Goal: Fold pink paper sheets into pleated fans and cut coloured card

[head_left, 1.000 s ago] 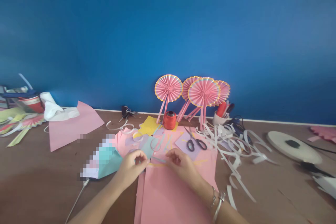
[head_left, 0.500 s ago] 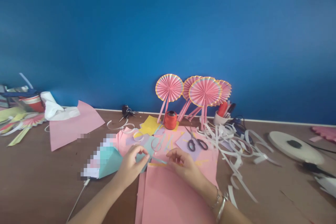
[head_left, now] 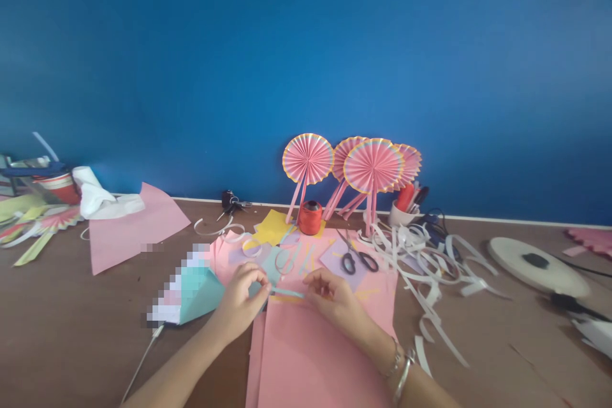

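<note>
A narrow light-blue paper strip (head_left: 287,292) is stretched between my two hands. My left hand (head_left: 247,293) pinches its left end between thumb and fingers. The right end is in the closed fingers of my right hand (head_left: 331,296), which partly hide it. Below the strip lies a large pink paper sheet (head_left: 320,350), with a yellow strip (head_left: 287,299) along its top edge. Beyond my right hand, black-handled scissors (head_left: 357,259) rest on a lilac paper piece (head_left: 329,260). A spool of red thread (head_left: 310,218) stands farther back.
Pink pleated paper fans (head_left: 308,159) lean against the blue partition (head_left: 191,76). Curled white paper strips (head_left: 421,255) are heaped at the right, near a white cup of pens (head_left: 403,213) and a white disc (head_left: 538,268). Pink paper (head_left: 134,229) and keys (head_left: 232,204) lie left.
The light-blue strip is slightly lower and lies closer to level with the pink sheet's top edge. Both hands keep nearly the same place and grip.
</note>
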### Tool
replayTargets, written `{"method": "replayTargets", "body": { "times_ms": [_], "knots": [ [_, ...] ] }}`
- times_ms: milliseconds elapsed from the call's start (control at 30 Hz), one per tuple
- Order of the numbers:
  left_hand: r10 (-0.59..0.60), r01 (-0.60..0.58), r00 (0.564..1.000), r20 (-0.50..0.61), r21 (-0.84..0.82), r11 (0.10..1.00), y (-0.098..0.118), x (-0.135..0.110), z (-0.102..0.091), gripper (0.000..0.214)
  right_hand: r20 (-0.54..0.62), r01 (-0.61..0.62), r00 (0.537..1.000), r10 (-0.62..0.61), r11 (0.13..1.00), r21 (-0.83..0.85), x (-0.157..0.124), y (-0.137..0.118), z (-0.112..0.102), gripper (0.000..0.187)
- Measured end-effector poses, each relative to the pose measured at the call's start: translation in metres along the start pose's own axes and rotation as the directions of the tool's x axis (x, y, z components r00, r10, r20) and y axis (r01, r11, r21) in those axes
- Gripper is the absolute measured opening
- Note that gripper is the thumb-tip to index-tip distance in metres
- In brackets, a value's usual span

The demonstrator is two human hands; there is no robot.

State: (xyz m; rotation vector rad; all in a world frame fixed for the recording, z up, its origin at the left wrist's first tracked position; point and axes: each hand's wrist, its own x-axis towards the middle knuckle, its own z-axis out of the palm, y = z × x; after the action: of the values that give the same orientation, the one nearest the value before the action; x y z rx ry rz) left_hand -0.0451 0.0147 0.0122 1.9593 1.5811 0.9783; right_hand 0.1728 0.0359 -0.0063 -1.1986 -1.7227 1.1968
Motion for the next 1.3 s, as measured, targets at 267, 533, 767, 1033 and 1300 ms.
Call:
{"method": "replayTargets", "body": {
  "times_ms": [267,533,767,1033,1300],
  "knots": [
    [0.068,-0.068,0.998,0.005,0.201,0.977,-0.001,-0.009,0.008,0.014,-0.014,0.044,0.999,-0.048,0.973,-0.229,-0.004,0.004,0.003,0.021],
    [0.092,-0.094,0.995,0.025,0.348,0.933,-0.004,-0.013,0.015,0.012,-0.021,0.074,0.995,-0.094,0.89,-0.451,-0.003,0.004,0.007,0.025],
    [0.065,-0.085,0.996,0.064,0.398,0.914,-0.004,-0.012,0.017,0.013,-0.004,0.053,0.998,-0.063,0.881,-0.47,-0.003,0.001,0.008,0.027],
    [0.061,-0.092,0.994,0.085,0.429,0.899,-0.003,-0.014,0.016,0.014,0.01,0.045,0.999,-0.046,0.873,-0.486,-0.004,-0.004,0.007,0.028],
    [0.04,-0.082,0.994,0.105,0.44,0.894,-0.003,-0.015,0.019,0.013,0.0,0.022,1.0,-0.027,0.845,-0.534,-0.005,-0.006,0.009,0.03]
  ]
}}
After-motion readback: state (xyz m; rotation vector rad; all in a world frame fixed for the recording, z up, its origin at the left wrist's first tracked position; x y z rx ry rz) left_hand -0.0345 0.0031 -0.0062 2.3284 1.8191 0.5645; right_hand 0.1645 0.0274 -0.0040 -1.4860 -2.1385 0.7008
